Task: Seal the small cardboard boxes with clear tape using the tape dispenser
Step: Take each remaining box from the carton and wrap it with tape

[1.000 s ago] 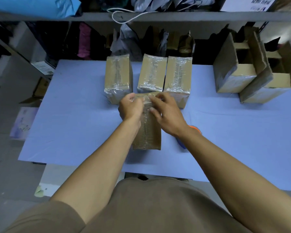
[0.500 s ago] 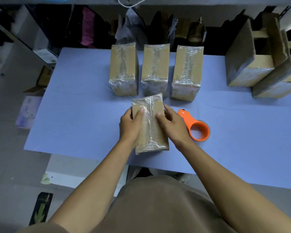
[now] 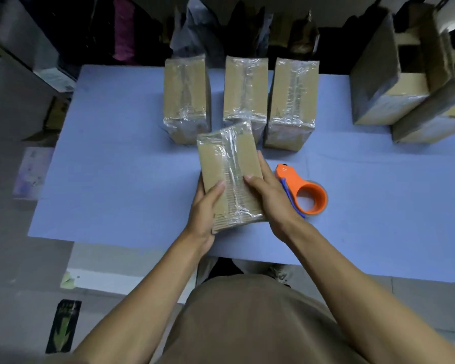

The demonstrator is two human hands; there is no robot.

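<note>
A small cardboard box (image 3: 230, 164) with clear tape down its top lies near the front of the blue table (image 3: 116, 179), tilted a little. My left hand (image 3: 205, 214) grips its left side, thumb on top. My right hand (image 3: 271, 195) grips its right side, thumb on top too. An orange tape dispenser (image 3: 306, 193) lies on the table just right of my right hand, partly hidden by it. Three taped boxes stand in a row behind: left (image 3: 187, 95), middle (image 3: 244, 88) and right (image 3: 292, 101).
Two larger open cardboard boxes (image 3: 394, 82) lean at the back right of the table. Dark shelving with bags and clutter runs behind the table. The floor at the left holds papers and a flat carton (image 3: 53, 116).
Both hands slid from the box's far end toward its near end, along the sides. The box now sits nearer me, and the dispenser has come into full view.
</note>
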